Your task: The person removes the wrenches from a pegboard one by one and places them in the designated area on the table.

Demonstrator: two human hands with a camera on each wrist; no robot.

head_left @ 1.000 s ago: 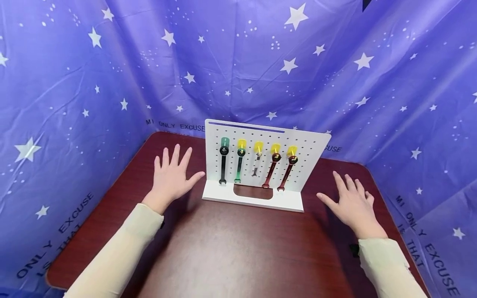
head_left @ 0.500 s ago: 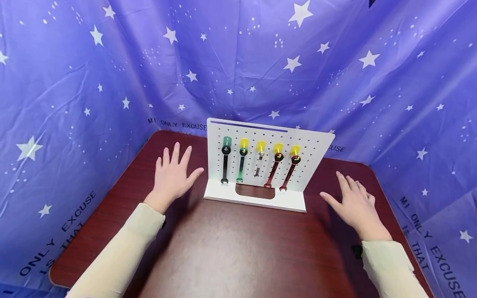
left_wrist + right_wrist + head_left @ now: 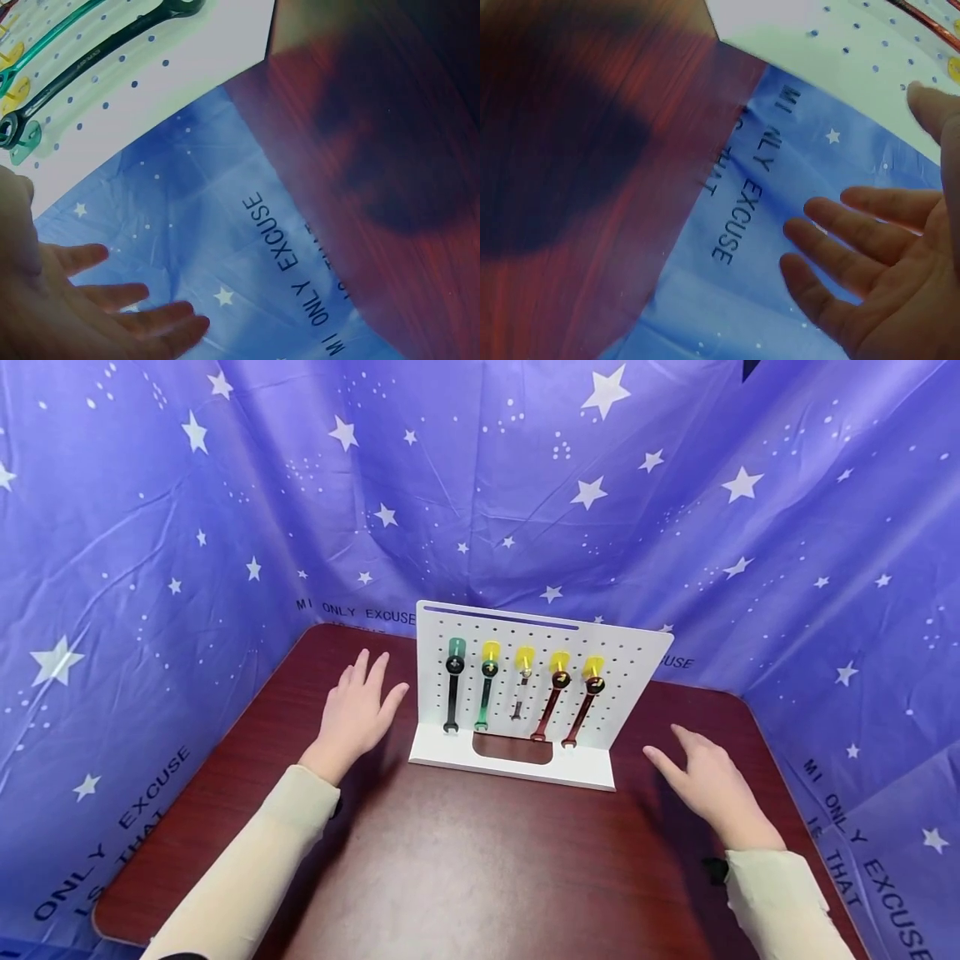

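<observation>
A white pegboard stand is upright on the table. From its left hook hangs a black wrench, and beside that a green wrench. A small silver wrench is in the middle, followed by two red wrenches. My left hand hovers left of the board, holding nothing, its thumb toward the board's edge. To the right of the board, my right hand is also bare, fingers relaxed. The left wrist view shows the black wrench beyond the fingers.
The dark red wooden table has rounded corners. A purple-blue curtain printed with white stars and lettering surrounds it at the back and both sides. The board's base has a cutout at its centre.
Both hands stay on either side of the board but have turned, so their spread fingers now appear closer together. The view has shifted slightly; the wrenches stay on their hooks.
</observation>
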